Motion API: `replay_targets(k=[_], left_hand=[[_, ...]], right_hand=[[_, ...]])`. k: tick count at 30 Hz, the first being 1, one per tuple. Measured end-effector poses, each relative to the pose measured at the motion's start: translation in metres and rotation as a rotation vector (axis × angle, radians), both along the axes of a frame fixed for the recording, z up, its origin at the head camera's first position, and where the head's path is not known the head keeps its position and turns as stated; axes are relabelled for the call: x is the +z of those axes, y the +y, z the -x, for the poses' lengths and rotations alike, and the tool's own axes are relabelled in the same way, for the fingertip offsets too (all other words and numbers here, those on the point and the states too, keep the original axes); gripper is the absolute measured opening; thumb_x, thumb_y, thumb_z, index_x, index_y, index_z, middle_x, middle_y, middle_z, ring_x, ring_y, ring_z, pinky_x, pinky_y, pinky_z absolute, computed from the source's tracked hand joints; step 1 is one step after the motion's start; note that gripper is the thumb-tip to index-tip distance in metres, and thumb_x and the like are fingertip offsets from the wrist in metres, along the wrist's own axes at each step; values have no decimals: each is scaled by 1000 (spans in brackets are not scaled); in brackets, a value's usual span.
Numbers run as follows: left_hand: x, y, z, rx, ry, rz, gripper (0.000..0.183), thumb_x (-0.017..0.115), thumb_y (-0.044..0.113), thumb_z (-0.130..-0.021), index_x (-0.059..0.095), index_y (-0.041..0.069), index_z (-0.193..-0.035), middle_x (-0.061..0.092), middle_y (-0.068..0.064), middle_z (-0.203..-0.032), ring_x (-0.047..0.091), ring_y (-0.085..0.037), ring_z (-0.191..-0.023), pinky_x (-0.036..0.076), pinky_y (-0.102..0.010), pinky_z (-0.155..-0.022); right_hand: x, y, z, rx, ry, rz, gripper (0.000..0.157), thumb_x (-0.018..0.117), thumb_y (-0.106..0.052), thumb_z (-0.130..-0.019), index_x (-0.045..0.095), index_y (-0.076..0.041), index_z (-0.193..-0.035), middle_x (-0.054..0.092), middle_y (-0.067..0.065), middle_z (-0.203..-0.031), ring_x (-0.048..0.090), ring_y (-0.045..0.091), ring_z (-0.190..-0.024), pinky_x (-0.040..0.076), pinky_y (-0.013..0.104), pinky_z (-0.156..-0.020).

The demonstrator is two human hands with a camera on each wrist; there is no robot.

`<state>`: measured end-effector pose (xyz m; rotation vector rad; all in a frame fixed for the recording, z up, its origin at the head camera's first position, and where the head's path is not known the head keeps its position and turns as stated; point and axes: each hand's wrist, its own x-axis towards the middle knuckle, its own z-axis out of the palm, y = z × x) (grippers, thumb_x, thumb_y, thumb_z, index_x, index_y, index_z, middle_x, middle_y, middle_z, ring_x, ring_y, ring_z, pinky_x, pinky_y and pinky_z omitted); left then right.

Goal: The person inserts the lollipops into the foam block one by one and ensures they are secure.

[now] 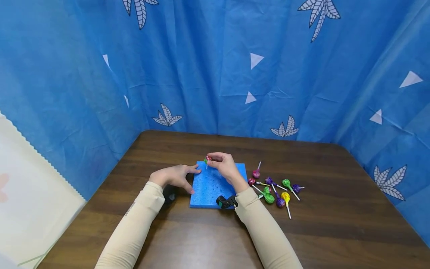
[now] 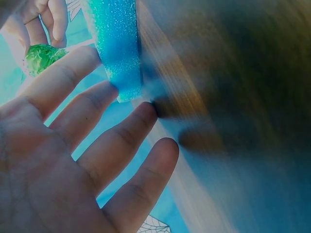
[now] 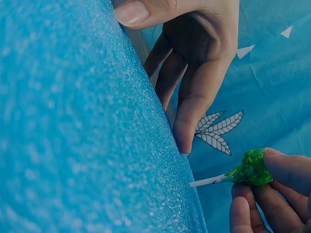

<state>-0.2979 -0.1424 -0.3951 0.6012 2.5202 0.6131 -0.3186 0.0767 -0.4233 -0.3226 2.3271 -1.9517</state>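
A blue foam board lies on the table in front of the person. My left hand is at its left side, fingers fairly straight, with the thumb and a fingertip touching the board's edge in the right wrist view. Between thumb and fingers my right hand pinches a lollipop by its wrapped head, over the board's far left corner. The wrapper looks green and red in the head view; its white stick points at the foam. Whether the stick tip has entered the foam, I cannot tell.
Several wrapped lollipops lie loose right of the board, among them a yellow one, a green one and a pink one. A blue curtain hangs behind the brown wooden table.
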Motion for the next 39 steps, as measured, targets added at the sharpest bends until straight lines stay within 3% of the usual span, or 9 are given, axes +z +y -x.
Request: replay_targets(k=[23,39], left_hand=[[-3,-1,2,1,1,4,88,85,40,-77,43,26,-153,22,0,-168,22,-39,-153,28,-65,-118],[-4,-3,1,1,1,-6,90,85,40,-76,42,26,-154,21,-2,-168,23,-39,-152,30,-63,-118]], right_hand=[[6,8,-1,-22,-63,-2,45,72,-11,-92,60,0,-135,67,16,-131,64,30,-122,50,45,-107],[36,33,-21,10,-35,51,39,70,-12,-94,63,-2,-131,63,23,-134,64,29,-122,43,45,-113]])
